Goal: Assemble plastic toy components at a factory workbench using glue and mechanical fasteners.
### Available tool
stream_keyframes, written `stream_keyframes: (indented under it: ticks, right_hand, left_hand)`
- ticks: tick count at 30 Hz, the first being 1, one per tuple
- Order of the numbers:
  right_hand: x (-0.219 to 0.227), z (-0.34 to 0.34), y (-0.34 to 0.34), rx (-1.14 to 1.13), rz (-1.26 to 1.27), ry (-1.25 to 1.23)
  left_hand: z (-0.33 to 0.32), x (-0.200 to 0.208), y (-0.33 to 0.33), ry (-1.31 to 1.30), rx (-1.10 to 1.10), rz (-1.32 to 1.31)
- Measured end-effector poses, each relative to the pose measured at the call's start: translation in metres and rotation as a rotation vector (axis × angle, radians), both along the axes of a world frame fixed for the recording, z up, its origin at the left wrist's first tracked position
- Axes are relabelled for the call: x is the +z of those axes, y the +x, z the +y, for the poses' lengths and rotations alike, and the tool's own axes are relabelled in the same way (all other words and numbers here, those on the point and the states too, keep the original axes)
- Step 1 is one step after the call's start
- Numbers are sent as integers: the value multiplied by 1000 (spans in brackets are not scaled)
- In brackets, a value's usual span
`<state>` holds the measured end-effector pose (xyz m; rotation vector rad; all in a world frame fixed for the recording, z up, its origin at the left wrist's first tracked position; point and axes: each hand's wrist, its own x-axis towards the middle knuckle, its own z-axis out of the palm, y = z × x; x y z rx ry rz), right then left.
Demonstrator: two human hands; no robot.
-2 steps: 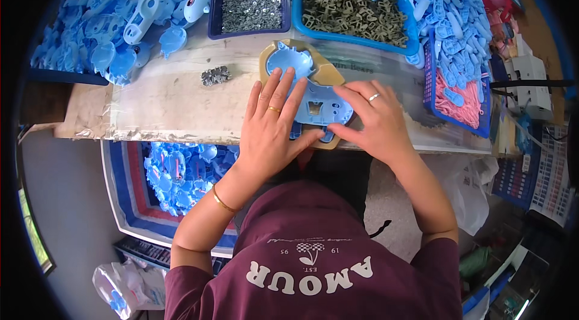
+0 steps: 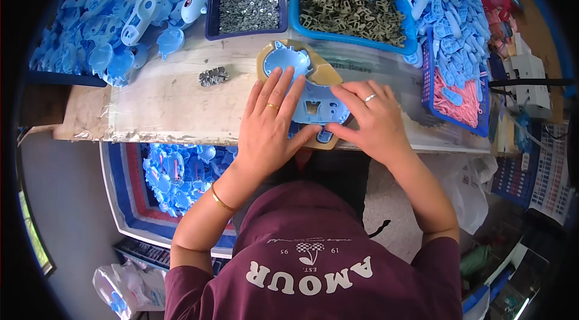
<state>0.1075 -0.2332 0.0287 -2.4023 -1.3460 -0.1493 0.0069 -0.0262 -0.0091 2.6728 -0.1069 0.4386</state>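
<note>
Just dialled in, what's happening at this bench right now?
A person presses both hands on a light blue plastic shell lying in a tan jig at the bench's front edge. The left hand lies flat across it; the right hand pinches its lower edge. Behind sit a tray of small silver parts and a blue tray of dark metal parts, with heaps of blue shells at the left.

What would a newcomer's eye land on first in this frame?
Both hands pressed on a light blue plastic shell at the bench's middle: left hand flat over it, right hand at its right edge. Behind sit a dark blue tray of small silvery parts and a blue tray of dull green pieces, with blue mouldings heaped at far left.
</note>
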Motion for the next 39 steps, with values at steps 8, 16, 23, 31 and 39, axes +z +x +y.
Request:
stream_keyframes:
  ticks: [8,16,23,31,39]
  right_hand:
    - [5,1,-6,-39,31,-3]
    - [3,-2,-15,-98,52,-47]
    - [3,0,-21,-114,-19,-55]
    - [3,0,-20,-109,-24,-25]
    - [6,3,-16,-122,-17,-119]
  left_hand:
    - [0,2,1,-24,-18,-7]
    - [-1,4,4,-21,-13,-17]
    - [-1,14,5,49,26,-14]
    - [5,18,6,46,-18,1]
    - [2,5,8,1,-4,-15]
